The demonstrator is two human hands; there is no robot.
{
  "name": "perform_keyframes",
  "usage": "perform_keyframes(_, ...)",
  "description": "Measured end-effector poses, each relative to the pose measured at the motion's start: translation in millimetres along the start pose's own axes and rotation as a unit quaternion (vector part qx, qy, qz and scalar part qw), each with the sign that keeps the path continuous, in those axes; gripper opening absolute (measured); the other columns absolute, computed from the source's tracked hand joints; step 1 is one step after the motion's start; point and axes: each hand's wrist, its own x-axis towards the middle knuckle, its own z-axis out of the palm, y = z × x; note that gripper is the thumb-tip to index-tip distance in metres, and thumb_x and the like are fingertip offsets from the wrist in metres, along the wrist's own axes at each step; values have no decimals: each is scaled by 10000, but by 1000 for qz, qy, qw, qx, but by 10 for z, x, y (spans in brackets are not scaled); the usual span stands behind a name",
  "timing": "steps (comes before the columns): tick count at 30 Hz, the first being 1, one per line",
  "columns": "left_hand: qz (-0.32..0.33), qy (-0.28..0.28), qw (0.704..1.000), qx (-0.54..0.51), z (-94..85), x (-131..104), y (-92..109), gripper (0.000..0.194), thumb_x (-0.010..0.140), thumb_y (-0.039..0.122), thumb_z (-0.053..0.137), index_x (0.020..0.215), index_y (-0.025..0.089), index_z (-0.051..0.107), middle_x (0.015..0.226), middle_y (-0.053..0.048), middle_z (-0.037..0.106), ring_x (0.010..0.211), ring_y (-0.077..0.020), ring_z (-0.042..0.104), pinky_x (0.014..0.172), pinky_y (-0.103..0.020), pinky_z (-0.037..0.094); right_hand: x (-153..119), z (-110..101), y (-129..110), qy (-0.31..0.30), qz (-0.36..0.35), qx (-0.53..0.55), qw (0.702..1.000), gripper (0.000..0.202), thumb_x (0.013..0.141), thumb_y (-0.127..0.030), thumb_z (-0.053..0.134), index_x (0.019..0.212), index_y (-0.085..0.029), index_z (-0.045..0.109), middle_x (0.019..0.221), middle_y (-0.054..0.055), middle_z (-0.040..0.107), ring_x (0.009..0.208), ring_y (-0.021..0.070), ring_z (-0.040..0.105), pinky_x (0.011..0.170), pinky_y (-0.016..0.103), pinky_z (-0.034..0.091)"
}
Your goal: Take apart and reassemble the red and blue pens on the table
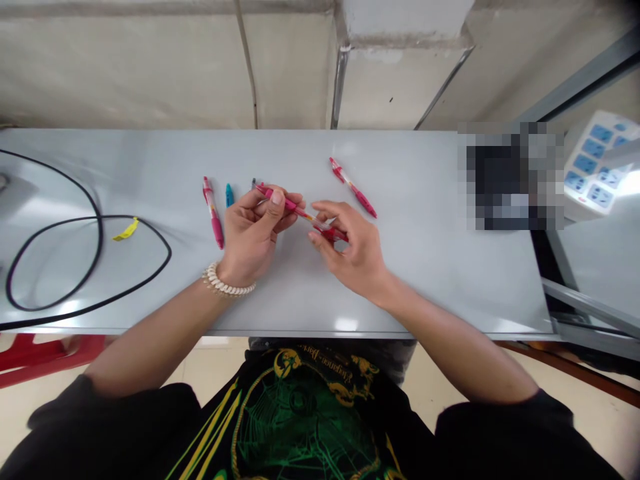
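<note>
Pen held between two hands over a table

The pen (299, 210) is held aslant between the hands, its pink grip toward the left and its red clip end toward the right. By the left hand (255, 230), the grip is pinched between thumb and curled fingers. The right hand (357, 241) is half open, with thumb and fingers bent about the clip end; how firmly this end is gripped cannot be told. On the left wrist a bracelet (220, 283) is worn.

Beside the left hand, a second pen (214, 217) is laid on the glossy table (440, 267), and a blue pen (229, 195) is partly hidden between the two. Beyond the right hand, a third pen (354, 188) is laid slantwise. At far left, a black cable (100, 247) is looped and marked by a yellow tag (126, 229). At right, a dark object (495, 175) is obscured by pixelation, beside a power strip (593, 167). The table is backed by a pale wall (165, 67); at lower left, a red stool (50, 357) is partly seen.
</note>
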Motion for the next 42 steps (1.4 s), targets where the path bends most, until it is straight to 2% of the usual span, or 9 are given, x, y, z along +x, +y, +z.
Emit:
perform_keyframes(2, -5, 2, 1000, -4, -4, 3, 1, 352, 794, 474, 947, 910, 196, 765, 949, -27, 817, 872, -132, 796, 770, -188, 651, -2, -10, 2, -15, -24, -17, 999, 233, 1092, -353, 554, 1203, -220, 709, 1000, 57, 761, 842, 154, 704, 761, 307, 590)
perform_keyframes(7, -5, -4, 1000, 1, -6, -5, 1, 332, 812, 471, 938, 901, 202, 765, 957, -31, 818, 875, -144, 801, 759, -202, 658, 14, -38, -12, -57, 97, 78, 991, 292, 1083, -447, 583, 1234, -210, 662, 864, 7, 748, 639, 114, 671, 605, 257, 558)
perform_keyframes(12, -4, -1, 1000, -15, 3, -7, 20, 299, 823, 451, 937, 905, 218, 769, 952, -11, 813, 881, -121, 793, 766, -177, 654, 15, -65, -15, -29, -24, -46, 998, 228, 1096, -382, 546, 1126, -220, 703, 979, 58, 759, 824, 161, 693, 762, 317, 573)
perform_keyframes(17, 5, -2, 1000, 2, -8, -5, 11, 323, 841, 471, 919, 920, 205, 752, 972, -20, 808, 898, -136, 795, 773, -197, 656, 20, -65, -3, -92, 85, 48, 991, 302, 1116, -459, 514, 1215, -206, 644, 875, 15, 750, 663, 120, 681, 641, 264, 546)
perform_keyframes(23, 0, 12, 1000, -17, -11, -1, 19, 286, 862, 437, 908, 922, 198, 761, 967, -26, 814, 893, -127, 796, 784, -187, 650, 8, -62, 11, -38, -71, -101, 992, 212, 1100, -265, 514, 1213, -205, 682, 1043, 73, 772, 858, 163, 702, 773, 311, 559)
perform_keyframes(28, -8, 10, 1000, -7, -2, -22, 36, 309, 881, 449, 888, 916, 178, 744, 952, -52, 810, 898, -142, 800, 725, -174, 630, 11, -91, -18, -90, 27, -7, 996, 278, 1144, -351, 447, 1167, -189, 672, 791, -3, 722, 627, 106, 641, 659, 266, 514)
perform_keyframes(33, -4, 15, 1000, 22, 6, -31, 55, 348, 859, 485, 898, 899, 195, 711, 979, -48, 810, 926, -157, 798, 741, -194, 637, 14, -82, -27, -50, -2, 1, 999, 255, 1104, -367, 546, 1217, -193, 694, 950, 49, 754, 770, 136, 693, 722, 293, 556)
perform_keyframes(37, -12, -5, 1000, 27, 7, -20, 85, 383, 832, 508, 913, 862, 201, 687, 933, -32, 808, 868, -152, 798, 725, -205, 646, 54, -93, -48, -86, 113, 178, 974, 284, 1057, -453, 642, 1142, -198, 734, 758, -30, 668, 518, 75, 589, 505, 234, 504)
perform_keyframes(42, -14, -20, 999, 21, 11, -30, 96, 393, 780, 488, 958, 872, 207, 699, 987, -38, 835, 893, -157, 815, 724, -202, 649, 126, -116, -104, 2, 175, 294, 940, 288, 950, -484, 796, 1034, -211, 764, 710, -44, 652, 509, 76, 578, 483, 239, 504)
